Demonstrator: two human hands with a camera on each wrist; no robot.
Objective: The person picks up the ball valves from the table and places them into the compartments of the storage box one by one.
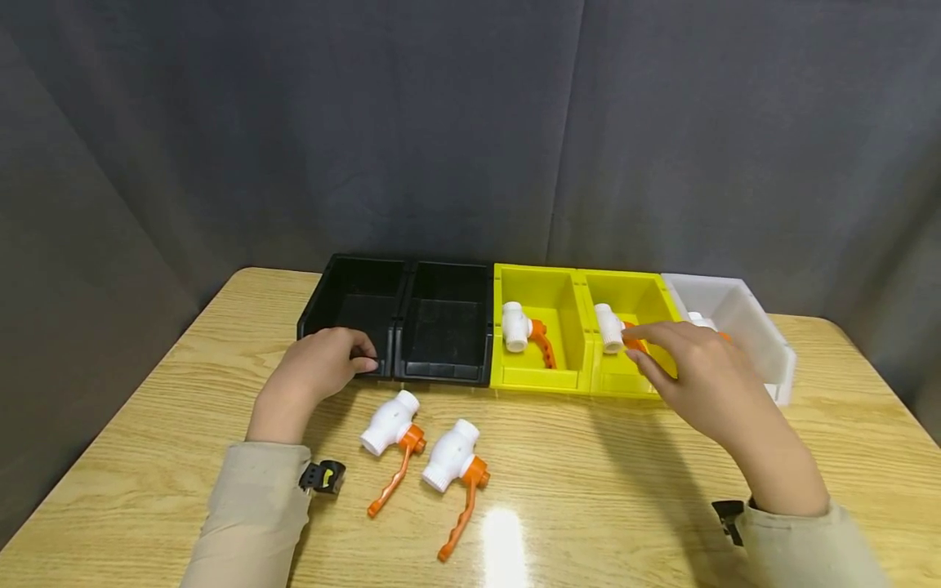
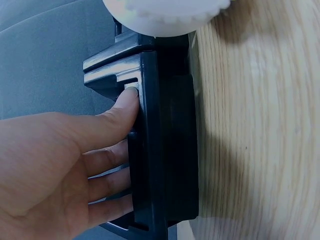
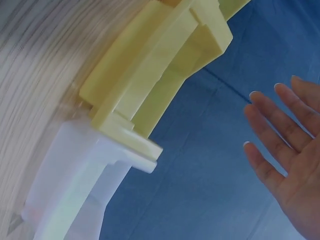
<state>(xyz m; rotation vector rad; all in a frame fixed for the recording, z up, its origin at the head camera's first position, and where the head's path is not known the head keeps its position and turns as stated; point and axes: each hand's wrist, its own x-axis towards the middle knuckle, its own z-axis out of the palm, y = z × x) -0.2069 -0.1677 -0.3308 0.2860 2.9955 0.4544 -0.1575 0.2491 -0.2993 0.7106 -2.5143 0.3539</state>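
My left hand is at the front of the leftmost black bin. In the left wrist view its thumb presses the bin's lip while the fingers curl behind it. My right hand hovers over the right yellow bin, fingers spread and holding nothing in the right wrist view. Inside that bin lies a white ball valve, its orange handle partly hidden by the hand. Another ball valve lies in the left yellow bin. Two more ball valves, one left and one right, lie on the table.
A second black bin stands between the leftmost bin and the yellow ones. At the row's right end, a white bin contains a partly hidden valve. The wooden table meets a dark curtain behind the bins.
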